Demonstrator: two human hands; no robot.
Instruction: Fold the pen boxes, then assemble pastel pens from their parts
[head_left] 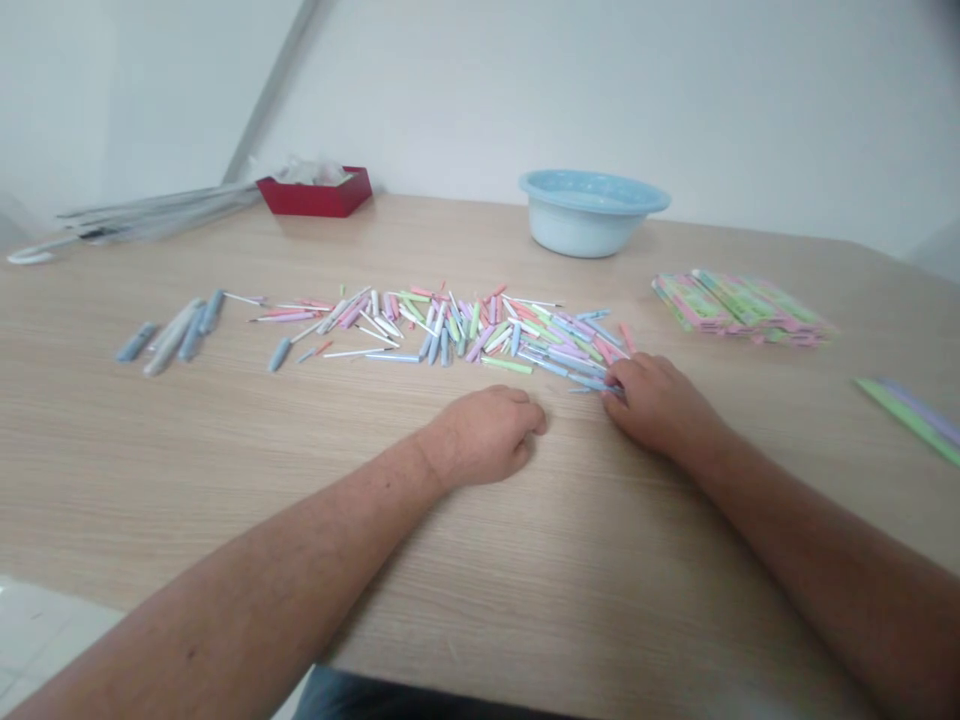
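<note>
A long scatter of pastel pen parts [480,330], with barrels, caps and thin white refills in blue, pink, green, purple and white, lies across the table. At its right end my right hand [652,400] has its fingers closed on a blue pen part [592,383] among the others. My left hand [487,435] rests near the table surface just in front of the pile, its fingers curled in. The inside of that hand is hidden, so whether it holds anything does not show.
Several blue and white pen pieces [180,335] lie apart at the left. Behind stand a light blue basin [592,215] and a red tray [315,195] beside a clear umbrella [165,215]. Stacked printed packs [739,305] and green and purple strips [911,415] lie right.
</note>
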